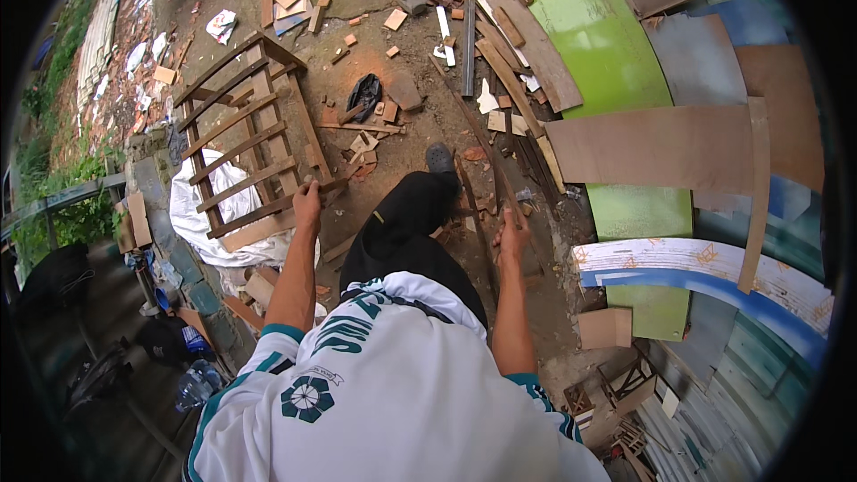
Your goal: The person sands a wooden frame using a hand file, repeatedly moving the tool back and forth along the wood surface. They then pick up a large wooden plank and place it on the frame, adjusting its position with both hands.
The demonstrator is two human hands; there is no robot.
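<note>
Wooden slatted frame (245, 147) gripped at corner by left hand (307, 194); long thin wood strip (482, 147) held by right hand (512, 230).

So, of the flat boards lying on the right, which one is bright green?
The long curved green panel running from the top down the right side; the boards across it, like the brown rectangular hardboard sheet, are brown, and the lower curved strip is blue and white.

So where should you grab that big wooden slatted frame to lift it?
Probably by the long side rail nearest the person, coming from that near side, where the left hand already grips the wooden slatted frame. The rail is a thick, straight bar that fingers can wrap around, and the gaps between slats leave room for them. The thin slats look weaker.
</note>
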